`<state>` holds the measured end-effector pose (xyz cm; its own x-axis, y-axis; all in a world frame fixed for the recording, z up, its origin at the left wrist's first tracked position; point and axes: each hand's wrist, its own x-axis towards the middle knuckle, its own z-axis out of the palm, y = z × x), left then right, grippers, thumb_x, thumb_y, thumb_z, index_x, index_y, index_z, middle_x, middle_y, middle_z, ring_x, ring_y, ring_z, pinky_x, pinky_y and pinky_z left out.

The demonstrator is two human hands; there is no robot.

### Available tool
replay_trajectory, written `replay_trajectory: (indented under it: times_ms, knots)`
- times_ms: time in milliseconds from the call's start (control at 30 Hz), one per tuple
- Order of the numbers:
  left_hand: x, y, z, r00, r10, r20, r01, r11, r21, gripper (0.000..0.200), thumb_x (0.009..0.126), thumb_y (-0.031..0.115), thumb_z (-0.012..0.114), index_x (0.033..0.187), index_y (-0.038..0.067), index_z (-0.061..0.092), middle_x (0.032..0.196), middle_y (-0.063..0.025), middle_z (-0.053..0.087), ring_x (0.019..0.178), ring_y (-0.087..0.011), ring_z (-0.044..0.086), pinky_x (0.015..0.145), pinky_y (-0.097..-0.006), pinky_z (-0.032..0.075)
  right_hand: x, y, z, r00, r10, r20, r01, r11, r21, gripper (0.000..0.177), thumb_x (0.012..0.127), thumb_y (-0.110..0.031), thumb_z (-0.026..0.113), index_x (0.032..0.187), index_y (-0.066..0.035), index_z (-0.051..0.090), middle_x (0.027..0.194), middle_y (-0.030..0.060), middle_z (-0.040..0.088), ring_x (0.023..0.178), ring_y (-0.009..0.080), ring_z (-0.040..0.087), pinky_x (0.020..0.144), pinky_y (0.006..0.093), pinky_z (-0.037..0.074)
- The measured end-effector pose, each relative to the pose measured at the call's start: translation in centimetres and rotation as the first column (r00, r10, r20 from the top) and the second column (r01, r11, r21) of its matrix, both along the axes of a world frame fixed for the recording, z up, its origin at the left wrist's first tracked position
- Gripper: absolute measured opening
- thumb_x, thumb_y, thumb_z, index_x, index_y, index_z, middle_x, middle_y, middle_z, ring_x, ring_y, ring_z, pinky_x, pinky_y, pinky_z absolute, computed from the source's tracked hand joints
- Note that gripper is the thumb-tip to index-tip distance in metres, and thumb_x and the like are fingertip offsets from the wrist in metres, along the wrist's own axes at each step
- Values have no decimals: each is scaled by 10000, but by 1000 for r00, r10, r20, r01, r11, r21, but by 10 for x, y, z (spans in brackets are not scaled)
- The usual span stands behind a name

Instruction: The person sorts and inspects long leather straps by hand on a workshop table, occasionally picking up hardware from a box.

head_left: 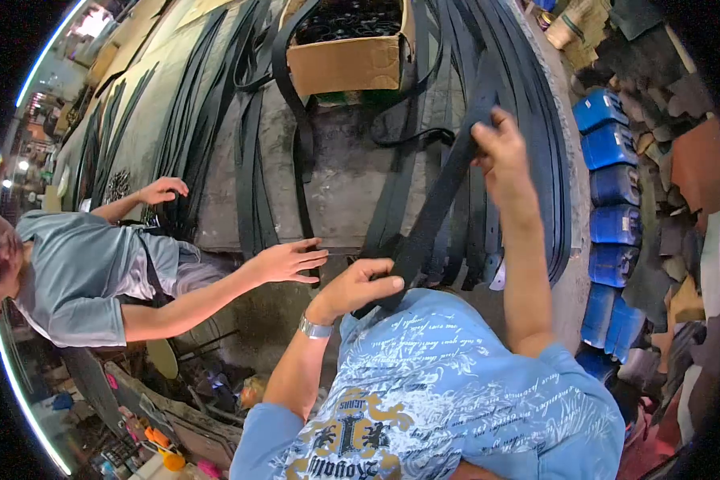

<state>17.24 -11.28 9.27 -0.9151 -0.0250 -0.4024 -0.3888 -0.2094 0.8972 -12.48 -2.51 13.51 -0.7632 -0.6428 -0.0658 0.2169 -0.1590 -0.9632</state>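
Workshop table (336, 192), grey and worn, bears bunches of long black straps (552, 176) laid lengthwise, some hanging over its near edge. Lying roughly parallel like this, they are probably less prone to tangle. Toward the far side stands a carton (344, 68) filled with small dark pieces (348, 26), too crowded to identify; straps run past both its sides.

One strap (440, 196) slants between the person's two hands, above the near right part of the table and down to the shirt (456, 360). The right hand (498, 152), farther out, has its thumb and fingers closed around it; the left hand (360, 286) is beside its lower part, thumb and fingers apart, and I can't make out whether it grips. Held out at a slant, the length between them runs nearly straight, clear of most others.

At the left, a co-worker (76, 276) reaches an arm (200, 308) across, fingers spread near the left hand; contact with a hanging strap is unclear. Blue containers (612, 228) line the floor to the right, seemingly leaving the table's side free.
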Motion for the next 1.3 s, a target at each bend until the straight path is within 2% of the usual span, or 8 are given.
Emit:
replay_trajectory:
  times_ms: [133, 333, 667, 733, 933, 1100, 1233, 1300]
  knots:
    - [22, 8, 14, 987, 33, -157, -59, 985, -161, 250, 912, 207, 676, 810, 11, 558, 752, 11, 482, 742, -97, 446, 664, -290, 391, -12, -9, 103, 786, -220, -577, 118, 971, -209, 510, 912, -82, 631, 1369, 17, 428, 1054, 154, 649, 833, 183, 667, 666, 245, 528]
    - [72, 6, -12, 969, 62, -238, -158, 898, -411, 211, 843, 161, 708, 891, -20, 610, 902, -117, 564, 866, -240, 553, 768, -341, 446, 17, -18, 210, 391, -633, -669, 182, 765, -618, 428, 922, -87, 629, 1326, -10, 511, 1115, 157, 638, 919, 190, 653, 768, 261, 519]
    - [142, 8, -68, 929, 370, -19, -325, 789, -522, 214, 857, 167, 677, 1009, 16, 687, 963, -110, 622, 884, -263, 611, 808, -336, 482, 21, -174, 277, 298, -447, -844, -23, 880, -474, 441, 934, -139, 629, 1339, -9, 510, 1216, 148, 604, 1031, 211, 625, 873, 282, 489]
    - [142, 2, -68, 853, 488, -187, -514, 718, -470, 149, 854, 146, 672, 911, 9, 658, 891, -87, 610, 812, -237, 590, 750, -336, 473, 10, -220, 279, 314, -342, -886, -47, 926, -374, 445, 936, -149, 629, 1341, -9, 510, 1236, 146, 598, 1053, 215, 619, 894, 286, 483]
    - [122, -95, -18, 685, 664, -301, -693, 466, -550, 186, 882, 159, 643, 808, -2, 587, 783, -37, 575, 750, -127, 534, 719, -292, 453, -10, -320, 237, 366, 13, -930, -149, 988, -45, 456, 943, -180, 629, 1348, -8, 509, 1296, 140, 578, 1120, 227, 602, 956, 298, 465]
    - [100, -194, -93, 571, 807, -152, -619, 301, -725, 381, 919, 364, 628, 914, -14, 674, 790, -100, 684, 765, -194, 644, 734, -327, 497, 41, -249, 92, 161, 118, -980, -172, 981, 90, 548, 959, -220, 607, 1442, -40, 423, 1443, 146, 477, 1273, 259, 516, 1071, 346, 398]
    - [104, -177, -115, 532, 799, -279, -525, 53, -850, 332, 912, 332, 616, 966, 11, 682, 895, -165, 706, 839, -310, 683, 735, -381, 513, 77, -124, 15, 505, 427, -750, -114, 894, 433, 623, 903, -151, 643, 1466, -71, 388, 1339, 239, 533, 1264, 342, 512, 1071, 391, 379]
    - [98, -144, -100, 574, 791, -212, -564, 193, -803, 294, 907, 314, 615, 950, 29, 672, 886, -157, 701, 818, -313, 677, 715, -393, 517, 72, -63, -24, 605, 494, -624, -65, 812, 580, 611, 895, -138, 640, 1452, -53, 404, 1342, 238, 532, 1249, 340, 523, 1063, 393, 387]
